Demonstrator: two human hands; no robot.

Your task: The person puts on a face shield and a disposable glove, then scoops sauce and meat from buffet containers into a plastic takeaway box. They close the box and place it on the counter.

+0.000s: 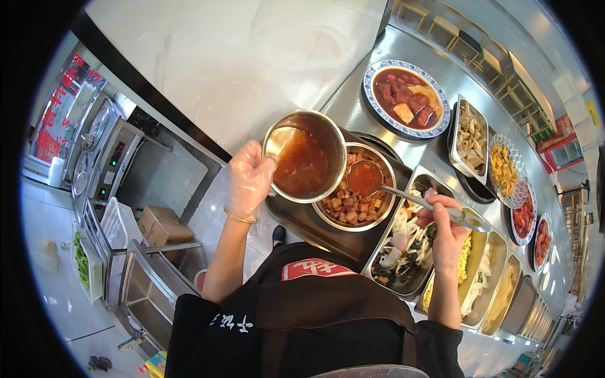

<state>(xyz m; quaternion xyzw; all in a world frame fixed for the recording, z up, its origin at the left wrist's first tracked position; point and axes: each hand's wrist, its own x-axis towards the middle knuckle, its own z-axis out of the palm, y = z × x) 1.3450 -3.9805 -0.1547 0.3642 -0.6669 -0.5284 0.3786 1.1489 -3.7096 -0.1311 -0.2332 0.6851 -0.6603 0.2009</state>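
My left hand [253, 177], in a clear plastic glove, grips the rim of a round stainless-steel pot [307, 189]. The pot is tilted and holds reddish-brown sauce [302, 163]. In my bare right hand [446, 231] is the handle of a metal ladle [401, 192]. Its bowl, full of red-brown sauce [365, 178], is held over a second round steel pot [393, 208]. Diced browned meat [352, 208] fills that second pot. The held pot overlaps its left side and hides part of it. Whether the two pots touch I cannot tell.
Steel trays of sliced vegetables [401, 245] and yellow shreds [465, 257] line the counter at right. Beyond are a blue-rimmed plate of stew [406, 99] and a tray of pale slices [471, 137]. A white panel [236, 61] rises ahead; a sink [149, 293] is at left.
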